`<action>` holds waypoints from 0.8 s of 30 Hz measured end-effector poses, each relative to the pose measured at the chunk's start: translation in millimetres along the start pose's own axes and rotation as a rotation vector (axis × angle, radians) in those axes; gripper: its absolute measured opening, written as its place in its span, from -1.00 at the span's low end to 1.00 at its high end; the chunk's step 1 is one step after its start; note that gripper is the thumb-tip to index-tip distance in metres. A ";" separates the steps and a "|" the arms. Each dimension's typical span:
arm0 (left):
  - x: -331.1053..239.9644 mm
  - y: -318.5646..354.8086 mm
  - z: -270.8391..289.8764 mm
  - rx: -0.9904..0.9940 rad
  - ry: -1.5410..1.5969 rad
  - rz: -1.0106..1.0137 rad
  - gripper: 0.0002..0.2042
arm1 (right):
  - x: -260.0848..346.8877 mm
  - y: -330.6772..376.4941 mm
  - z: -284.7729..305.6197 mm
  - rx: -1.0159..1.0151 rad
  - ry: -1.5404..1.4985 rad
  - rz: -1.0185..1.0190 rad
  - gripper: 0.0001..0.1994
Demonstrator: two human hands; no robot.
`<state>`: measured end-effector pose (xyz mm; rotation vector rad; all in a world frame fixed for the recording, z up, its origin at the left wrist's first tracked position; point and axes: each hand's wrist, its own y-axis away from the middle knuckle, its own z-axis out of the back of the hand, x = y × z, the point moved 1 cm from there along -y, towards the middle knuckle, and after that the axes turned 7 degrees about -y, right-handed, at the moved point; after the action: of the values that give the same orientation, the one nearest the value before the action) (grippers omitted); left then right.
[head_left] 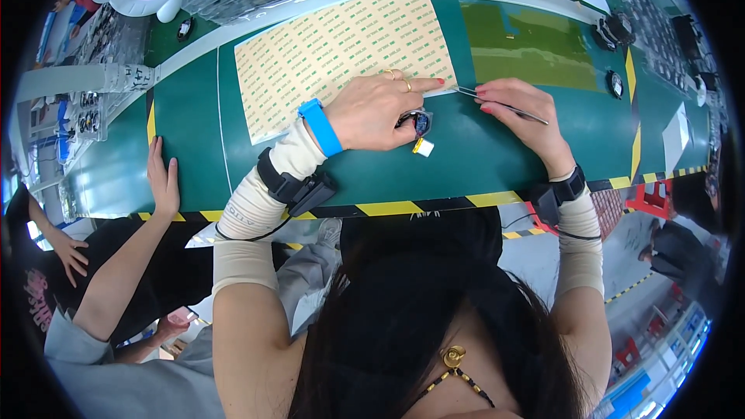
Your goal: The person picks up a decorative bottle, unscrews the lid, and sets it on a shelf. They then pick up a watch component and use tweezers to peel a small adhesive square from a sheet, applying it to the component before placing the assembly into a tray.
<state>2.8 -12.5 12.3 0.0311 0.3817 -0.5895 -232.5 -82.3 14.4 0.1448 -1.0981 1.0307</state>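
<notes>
Head view is showing the right hand (521,112) pinching a pair of slim metal tweezers (500,104), their tips reaching toward the corner of the tan adhesive sheet (341,54) on the green bench mat (481,151). Meanwhile the left hand (374,111) is closing over a small dark part (420,122) with a white tab (424,147) hanging from it, index finger stretching out to the sheet's edge beside the tweezer tips. That part is sitting on the mat just below the sheet's lower right corner. It is looking light and probably delicate, best taken by its body rather than the tab; the sheet appears thin and floppy, likely sticky once peeled. At the left, another person's hand (163,178) is resting on the striped bench edge (403,206).
</notes>
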 end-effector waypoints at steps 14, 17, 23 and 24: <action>0.8 2.1 -4.4 -0.060 0.008 0.066 -0.81 | -11.4 -2.3 4.4 -0.026 -0.664 -0.495 -0.88; -1.3 2.4 -3.0 -0.061 0.003 0.083 -0.80 | -2.5 1.8 0.8 0.051 -0.689 -0.479 -0.87; 24.4 12.1 -6.3 -0.102 0.311 0.065 -0.70 | 22.2 13.0 -10.9 0.117 -0.236 -0.096 -0.89; 30.3 14.9 -6.6 -0.103 0.310 0.064 -0.70 | 27.6 16.2 -13.5 0.114 -0.096 0.018 -0.89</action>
<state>31.9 -15.5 -5.9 0.0355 0.7090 -0.5010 -233.8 -48.8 23.4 0.2790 -1.1287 1.1120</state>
